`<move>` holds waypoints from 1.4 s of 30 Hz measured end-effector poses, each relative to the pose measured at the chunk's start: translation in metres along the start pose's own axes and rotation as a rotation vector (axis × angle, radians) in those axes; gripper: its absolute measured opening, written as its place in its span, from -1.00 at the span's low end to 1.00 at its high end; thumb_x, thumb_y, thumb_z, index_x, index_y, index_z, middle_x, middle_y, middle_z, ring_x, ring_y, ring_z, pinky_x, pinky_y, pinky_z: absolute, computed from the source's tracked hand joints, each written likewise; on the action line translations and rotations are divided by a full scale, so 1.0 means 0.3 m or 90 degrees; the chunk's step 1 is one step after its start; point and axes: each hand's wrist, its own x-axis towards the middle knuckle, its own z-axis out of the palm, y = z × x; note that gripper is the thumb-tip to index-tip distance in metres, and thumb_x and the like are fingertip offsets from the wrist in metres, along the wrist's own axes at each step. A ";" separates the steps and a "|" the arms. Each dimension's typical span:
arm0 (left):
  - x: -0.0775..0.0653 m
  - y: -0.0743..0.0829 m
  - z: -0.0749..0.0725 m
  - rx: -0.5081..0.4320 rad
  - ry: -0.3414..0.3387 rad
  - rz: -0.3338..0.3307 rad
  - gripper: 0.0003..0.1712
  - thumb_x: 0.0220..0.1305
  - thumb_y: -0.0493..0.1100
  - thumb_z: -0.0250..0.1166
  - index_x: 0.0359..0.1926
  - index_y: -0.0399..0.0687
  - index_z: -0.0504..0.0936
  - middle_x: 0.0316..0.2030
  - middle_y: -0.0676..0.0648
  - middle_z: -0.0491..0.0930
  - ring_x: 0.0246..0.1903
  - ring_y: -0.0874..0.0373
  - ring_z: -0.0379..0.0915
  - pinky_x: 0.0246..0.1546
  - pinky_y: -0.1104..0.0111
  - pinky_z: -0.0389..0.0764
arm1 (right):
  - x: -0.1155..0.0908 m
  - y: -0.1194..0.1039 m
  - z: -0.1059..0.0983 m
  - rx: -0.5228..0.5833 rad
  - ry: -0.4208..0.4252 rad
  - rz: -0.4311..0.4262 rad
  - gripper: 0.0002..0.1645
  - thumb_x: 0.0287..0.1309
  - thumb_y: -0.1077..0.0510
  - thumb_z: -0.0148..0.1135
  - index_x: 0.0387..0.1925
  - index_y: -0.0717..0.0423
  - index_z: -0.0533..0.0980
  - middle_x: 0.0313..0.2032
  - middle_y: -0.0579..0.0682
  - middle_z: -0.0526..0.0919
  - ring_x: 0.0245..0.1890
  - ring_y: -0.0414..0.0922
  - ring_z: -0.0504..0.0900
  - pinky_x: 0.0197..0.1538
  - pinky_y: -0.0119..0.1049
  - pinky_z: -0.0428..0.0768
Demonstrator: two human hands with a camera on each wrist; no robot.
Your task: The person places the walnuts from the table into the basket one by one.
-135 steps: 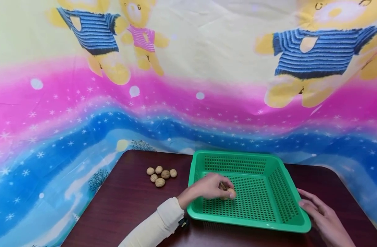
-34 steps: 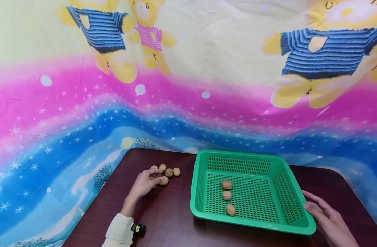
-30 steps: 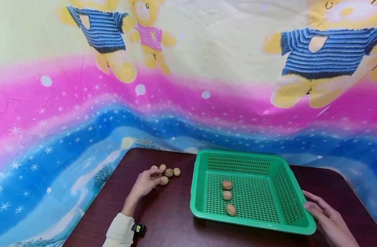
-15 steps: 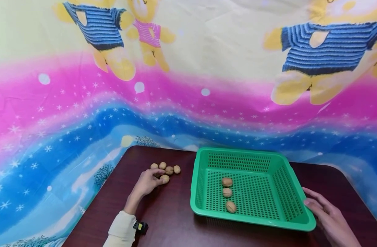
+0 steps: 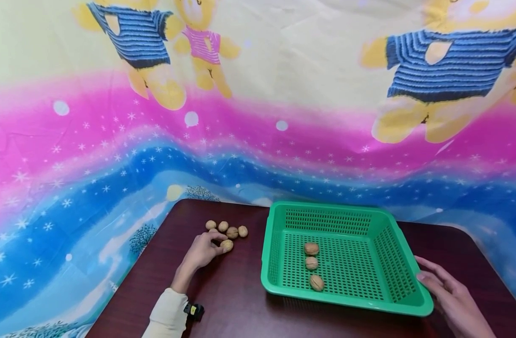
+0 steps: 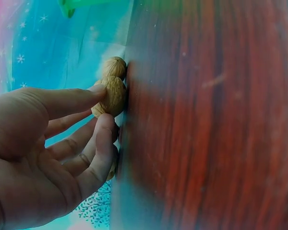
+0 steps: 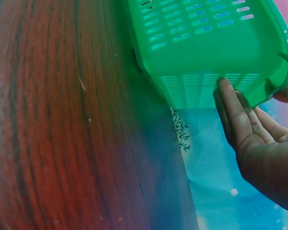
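Note:
My left hand is at a loose cluster of walnuts on the table, left of the basket. Its thumb and a finger pinch the nearest walnut; in the left wrist view that walnut sits low at the tabletop between the fingertips. Several more walnuts lie just behind, one partly hidden by the fingers. My right hand holds the right side of a green plastic basket, thumb at the rim and fingers against the outer wall. Three walnuts rest in a rough line on the basket's floor.
A dark reddish-brown wooden table with rounded corners carries everything. Behind it hangs a colourful curtain printed with bears and snowflakes. A small black device is strapped at my left wrist.
My left hand has left the basket, where three walnuts now lie, and gone left to the cluster. Over the last second its fingers shift slightly about the nearest walnut. My right hand stays on the basket.

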 end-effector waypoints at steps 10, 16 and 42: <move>-0.025 -0.019 -0.029 0.024 0.012 -0.012 -0.71 0.34 -0.23 0.52 0.07 -0.07 0.83 0.00 -0.09 0.77 -0.40 0.21 0.68 -0.35 0.30 0.61 | 0.028 -0.004 0.011 0.011 -0.022 -0.049 -0.25 0.73 -0.09 -0.05 0.72 -0.05 0.00 0.02 -0.52 0.71 -0.01 -0.31 0.79 -0.05 -0.17 0.80; -0.011 0.002 -0.043 0.014 0.012 0.007 -0.69 0.37 -0.22 0.50 0.11 -0.07 0.82 0.00 -0.10 0.78 -0.38 0.18 0.69 -0.36 0.34 0.61 | 0.031 -0.009 -0.001 0.039 -0.027 -0.091 -0.37 0.75 0.01 -0.06 0.67 -0.14 0.12 0.04 -0.45 0.74 -0.01 -0.28 0.81 -0.07 -0.20 0.80; 0.034 0.351 -0.044 -0.178 -0.026 0.084 -0.56 0.36 -0.17 0.52 0.24 0.02 0.76 -0.08 -0.16 0.83 -0.26 0.07 0.78 -0.32 0.30 0.71 | -0.001 0.012 -0.010 0.053 -0.005 -0.088 -0.35 0.73 0.00 -0.02 0.67 -0.11 0.13 0.03 -0.43 0.75 0.00 -0.32 0.80 -0.08 -0.22 0.80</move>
